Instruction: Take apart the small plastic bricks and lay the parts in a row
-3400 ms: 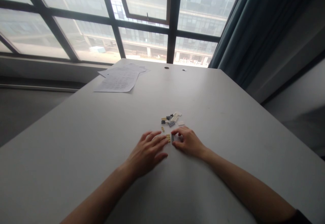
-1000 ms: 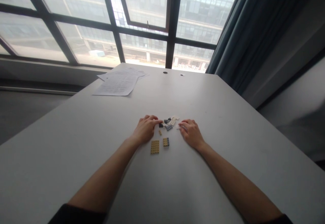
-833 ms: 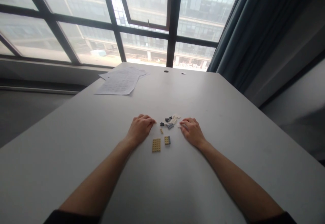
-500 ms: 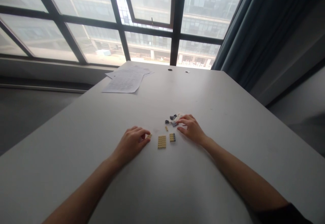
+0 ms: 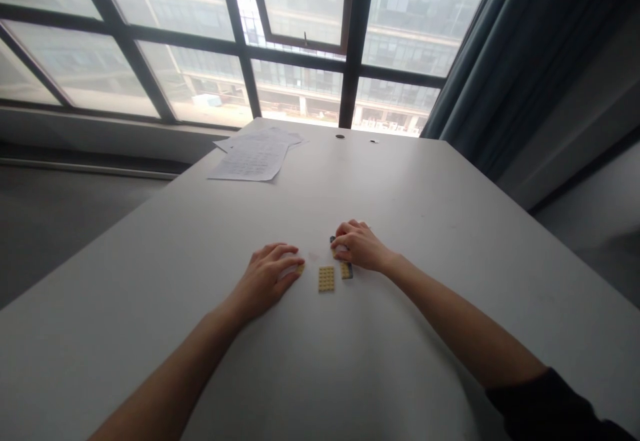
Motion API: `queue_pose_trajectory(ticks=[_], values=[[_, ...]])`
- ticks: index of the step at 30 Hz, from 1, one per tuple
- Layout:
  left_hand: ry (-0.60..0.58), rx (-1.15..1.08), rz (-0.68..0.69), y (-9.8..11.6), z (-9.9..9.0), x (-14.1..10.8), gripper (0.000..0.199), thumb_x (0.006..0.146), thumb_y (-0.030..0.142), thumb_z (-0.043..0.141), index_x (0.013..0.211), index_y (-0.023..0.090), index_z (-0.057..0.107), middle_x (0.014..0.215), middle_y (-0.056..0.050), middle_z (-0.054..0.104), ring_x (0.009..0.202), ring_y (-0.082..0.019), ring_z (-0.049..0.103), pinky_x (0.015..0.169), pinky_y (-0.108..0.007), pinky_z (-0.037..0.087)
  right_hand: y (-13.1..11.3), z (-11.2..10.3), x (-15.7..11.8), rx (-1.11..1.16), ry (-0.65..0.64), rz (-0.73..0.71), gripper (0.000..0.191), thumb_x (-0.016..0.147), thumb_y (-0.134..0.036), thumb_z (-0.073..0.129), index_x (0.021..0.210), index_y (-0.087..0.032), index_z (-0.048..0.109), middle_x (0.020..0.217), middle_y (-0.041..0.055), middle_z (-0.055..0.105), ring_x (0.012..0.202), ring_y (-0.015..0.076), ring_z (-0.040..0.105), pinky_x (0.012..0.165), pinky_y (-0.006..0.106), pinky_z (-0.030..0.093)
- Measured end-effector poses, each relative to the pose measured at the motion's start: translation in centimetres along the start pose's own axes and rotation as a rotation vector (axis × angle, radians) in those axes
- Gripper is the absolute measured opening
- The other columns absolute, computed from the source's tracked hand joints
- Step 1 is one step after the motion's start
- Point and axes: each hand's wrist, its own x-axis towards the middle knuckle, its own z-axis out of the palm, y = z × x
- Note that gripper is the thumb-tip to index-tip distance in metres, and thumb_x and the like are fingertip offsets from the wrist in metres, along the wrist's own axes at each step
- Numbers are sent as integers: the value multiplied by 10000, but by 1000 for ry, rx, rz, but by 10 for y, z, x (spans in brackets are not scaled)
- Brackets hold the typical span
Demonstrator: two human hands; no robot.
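My left hand (image 5: 267,277) rests on the table, thumb and forefinger closed on a small tan toy brick (image 5: 301,269). A tan studded plate (image 5: 327,279) lies flat between my two hands. Just right of it is a tan-and-grey brick piece (image 5: 347,271), partly covered by my right hand (image 5: 357,246). The right fingertips are pinched on another small tan brick (image 5: 334,253). Beside them a dark grey brick (image 5: 332,239) shows. My right hand hides most of the loose grey and white pieces behind it.
Printed sheets of paper (image 5: 253,161) lie at the far left of the white table (image 5: 400,194). Two cable holes sit near its far edge. Beyond stand a large window and, on the right, a dark curtain (image 5: 480,61).
My right hand has moved left and closed its fingers at the small tan brick, covering the grey and white pieces. My left hand keeps its brick. The view has shifted slightly.
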Motion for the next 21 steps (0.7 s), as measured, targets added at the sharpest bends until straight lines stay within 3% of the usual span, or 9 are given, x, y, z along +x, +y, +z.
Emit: queue_pose_trajectory(ticks=[4, 9, 12, 15, 21], values=[[7, -8, 26, -1, 0, 0, 257, 878, 408, 508, 1031, 293, 679, 1167, -55, 637, 1164, -260, 499, 978, -448, 388, -5, 0, -4, 192, 76, 34, 122, 768, -221, 691, 882, -238, 733, 1015, 64, 632, 998, 222, 522, 935, 420, 360], [18, -15, 49, 0, -1, 1, 256, 883, 420, 505, 1015, 283, 677, 1143, -51, 650, 1149, -251, 516, 978, -432, 392, -14, -9, -15, 971, 119, 290, 290, 866, -346, 542, 1047, -175, 691, 1040, 84, 652, 818, 153, 580, 725, 290, 453], [9, -24, 62, 1, -2, 1, 263, 887, 428, 501, 1015, 275, 673, 1141, -55, 648, 1147, -247, 517, 980, -431, 390, -18, -13, -22, 1197, 77, 342, 332, 878, -386, 516, 1081, -178, 676, 1080, 87, 657, 824, 150, 584, 697, 270, 450], [-3, -31, 74, 2, -2, 0, 255, 887, 414, 511, 1029, 268, 664, 1155, -54, 640, 1156, -243, 507, 988, -429, 379, -27, -14, -24, 1095, 57, 289, 295, 879, -357, 521, 1046, -176, 685, 1072, 84, 653, 837, 155, 588, 720, 287, 459], [-14, -7, 76, 7, -2, -2, 236, 883, 392, 523, 1025, 268, 665, 1140, -43, 646, 1156, -247, 498, 994, -433, 362, -63, -4, -18, 181, 89, 7, 164, 837, -236, 603, 963, -190, 698, 1089, 83, 623, 1046, 233, 502, 969, 418, 352]])
